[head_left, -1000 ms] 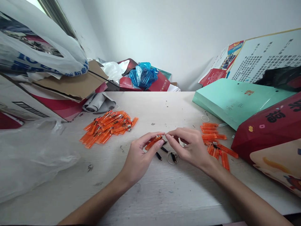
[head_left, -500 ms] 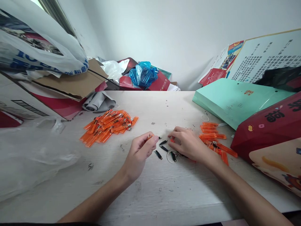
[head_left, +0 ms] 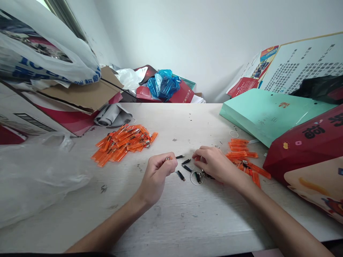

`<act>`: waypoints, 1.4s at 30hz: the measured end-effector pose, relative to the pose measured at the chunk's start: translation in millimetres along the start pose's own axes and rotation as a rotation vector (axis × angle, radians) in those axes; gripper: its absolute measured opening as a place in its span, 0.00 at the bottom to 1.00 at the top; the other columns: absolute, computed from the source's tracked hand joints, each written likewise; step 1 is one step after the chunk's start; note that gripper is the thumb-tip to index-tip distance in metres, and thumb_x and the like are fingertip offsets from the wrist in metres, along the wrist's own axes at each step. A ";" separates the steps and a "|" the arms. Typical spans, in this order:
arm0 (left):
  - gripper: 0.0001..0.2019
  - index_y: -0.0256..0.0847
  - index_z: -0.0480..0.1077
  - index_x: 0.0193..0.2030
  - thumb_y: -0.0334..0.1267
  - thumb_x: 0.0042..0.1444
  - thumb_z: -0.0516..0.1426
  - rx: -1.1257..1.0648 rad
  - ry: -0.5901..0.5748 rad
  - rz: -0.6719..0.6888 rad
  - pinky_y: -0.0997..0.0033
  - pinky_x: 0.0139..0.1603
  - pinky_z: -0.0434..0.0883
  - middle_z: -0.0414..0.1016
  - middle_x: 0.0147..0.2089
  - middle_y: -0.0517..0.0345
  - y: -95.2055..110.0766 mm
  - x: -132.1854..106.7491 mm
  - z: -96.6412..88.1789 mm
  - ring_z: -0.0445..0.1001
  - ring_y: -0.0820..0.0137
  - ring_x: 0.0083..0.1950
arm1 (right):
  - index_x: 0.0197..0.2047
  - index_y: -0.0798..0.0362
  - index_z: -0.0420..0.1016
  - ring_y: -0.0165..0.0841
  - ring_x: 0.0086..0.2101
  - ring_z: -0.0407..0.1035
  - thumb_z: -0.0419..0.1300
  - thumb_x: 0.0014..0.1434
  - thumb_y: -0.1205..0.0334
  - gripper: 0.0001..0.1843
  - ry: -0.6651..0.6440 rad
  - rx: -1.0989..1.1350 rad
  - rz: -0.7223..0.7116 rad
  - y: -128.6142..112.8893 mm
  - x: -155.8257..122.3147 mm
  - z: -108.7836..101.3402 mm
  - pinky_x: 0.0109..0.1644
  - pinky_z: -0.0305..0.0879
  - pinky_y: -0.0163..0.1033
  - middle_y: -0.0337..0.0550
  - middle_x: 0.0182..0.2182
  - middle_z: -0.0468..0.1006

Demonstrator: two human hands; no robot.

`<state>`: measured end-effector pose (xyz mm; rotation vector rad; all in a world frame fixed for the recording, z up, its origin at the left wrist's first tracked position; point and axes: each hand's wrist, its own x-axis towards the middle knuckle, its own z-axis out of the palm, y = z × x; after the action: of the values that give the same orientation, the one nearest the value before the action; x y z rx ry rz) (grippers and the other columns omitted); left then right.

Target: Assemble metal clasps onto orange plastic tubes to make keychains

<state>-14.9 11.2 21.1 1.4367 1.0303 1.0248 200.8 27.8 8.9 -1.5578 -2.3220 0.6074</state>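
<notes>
My left hand (head_left: pixel 160 171) is closed in a fist around an orange lighter; only its small metal end (head_left: pixel 168 158) peeks out above the thumb. To the right, my right hand (head_left: pixel 213 162) rests low over the table with curled fingers, and a bit of orange (head_left: pixel 197 158) shows between the fingertips, mostly hidden. Between the hands lie several small black igniter pieces (head_left: pixel 181 175) and a pale rubber band (head_left: pixel 191 179) around one of them. A heap of orange lighters (head_left: pixel 123 142) is on the left, and a smaller group of orange lighters (head_left: pixel 238 154) lies beyond my right wrist.
A clear plastic bag (head_left: pixel 40 178) and a cardboard box (head_left: pixel 53 117) take up the left side. A mint-green bag (head_left: pixel 265 110) and a red bag (head_left: pixel 308 142) stand on the right. A blue plastic bag (head_left: pixel 164 85) sits by the back wall.
My left hand has shifted slightly left and its fist has turned, so the orange in it no longer shows and a metal end does. My right hand has barely moved.
</notes>
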 end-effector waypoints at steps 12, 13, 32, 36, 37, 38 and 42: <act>0.18 0.41 0.54 0.23 0.42 0.62 0.53 0.080 0.012 0.064 0.68 0.27 0.49 0.48 0.24 0.64 -0.4 -1.5 1.2 0.48 0.74 0.26 | 0.35 0.52 0.79 0.34 0.34 0.71 0.59 0.66 0.65 0.08 -0.038 0.024 0.029 3.2 -1.8 -10.3 0.37 0.60 0.39 0.45 0.35 0.79; 0.18 0.41 0.55 0.23 0.42 0.63 0.53 0.089 0.013 0.061 0.68 0.27 0.49 0.48 0.24 0.64 -0.6 -1.8 1.1 0.48 0.74 0.27 | 0.35 0.52 0.79 0.34 0.34 0.71 0.59 0.66 0.65 0.08 -0.048 0.021 0.007 3.4 -2.0 -10.6 0.38 0.60 0.38 0.45 0.35 0.79; 0.13 0.40 0.62 0.31 0.42 0.67 0.53 0.129 -0.080 0.022 0.71 0.29 0.53 0.53 0.28 0.65 -0.3 -3.1 3.5 0.53 0.74 0.29 | 0.43 0.50 0.81 0.30 0.37 0.74 0.63 0.68 0.59 0.06 0.270 0.505 -0.342 -16.7 -7.4 -21.7 0.39 0.67 0.35 0.40 0.39 0.82; 0.11 0.40 0.64 0.35 0.42 0.68 0.54 0.130 -0.127 0.008 0.72 0.32 0.58 0.59 0.31 0.64 -3.8 -2.9 5.3 0.58 0.74 0.32 | 0.47 0.50 0.82 0.28 0.36 0.74 0.65 0.67 0.61 0.07 0.302 0.584 -0.344 -21.1 -9.9 -17.5 0.40 0.69 0.34 0.38 0.40 0.83; 0.10 0.40 0.65 0.36 0.42 0.68 0.53 0.140 -0.133 0.006 0.71 0.33 0.58 0.62 0.32 0.63 -4.5 -2.9 5.7 0.59 0.73 0.33 | 0.47 0.50 0.81 0.27 0.34 0.73 0.66 0.66 0.61 0.07 0.317 0.584 -0.321 -21.5 -10.2 -15.8 0.39 0.69 0.33 0.37 0.39 0.83; 0.10 0.40 0.66 0.37 0.42 0.68 0.53 0.153 -0.139 0.005 0.71 0.33 0.59 0.64 0.33 0.63 -5.2 -2.9 6.2 0.61 0.73 0.33 | 0.46 0.50 0.81 0.26 0.33 0.72 0.67 0.65 0.60 0.07 0.331 0.578 -0.301 -21.6 -10.3 -14.1 0.37 0.68 0.32 0.36 0.38 0.83; 0.09 0.40 0.67 0.39 0.40 0.69 0.52 0.214 -0.147 0.022 0.72 0.31 0.59 0.66 0.32 0.63 -5.9 -4.2 7.5 0.62 0.74 0.32 | 0.42 0.51 0.79 0.24 0.32 0.72 0.69 0.63 0.59 0.07 0.344 0.553 -0.287 -21.4 -9.9 -9.2 0.36 0.66 0.30 0.35 0.36 0.82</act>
<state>-9.2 5.8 14.3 1.6741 1.0423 0.8295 191.5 13.3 27.4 -0.9677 -1.8579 0.7553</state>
